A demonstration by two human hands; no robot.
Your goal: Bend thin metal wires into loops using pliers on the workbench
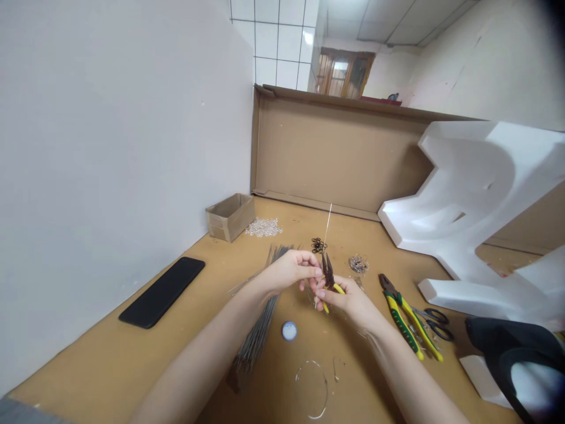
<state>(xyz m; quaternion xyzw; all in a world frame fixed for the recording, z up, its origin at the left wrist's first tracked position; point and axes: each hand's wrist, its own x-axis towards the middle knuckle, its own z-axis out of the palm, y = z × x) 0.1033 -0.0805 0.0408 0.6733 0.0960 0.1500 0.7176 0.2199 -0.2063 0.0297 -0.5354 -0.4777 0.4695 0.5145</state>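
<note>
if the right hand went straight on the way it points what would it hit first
Most likely the left hand, just ahead of the right hand and the pliers it grips. A thin wire runs up close between them, so it could be met first; depth is hard to judge here.

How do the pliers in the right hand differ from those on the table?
The pliers in the right hand are smaller and narrow-nosed; the table pliers are larger and blunt-nosed. The held pliers point upward; the table pliers lie flat. Both have dark metal heads and yellow on their handles.
</note>
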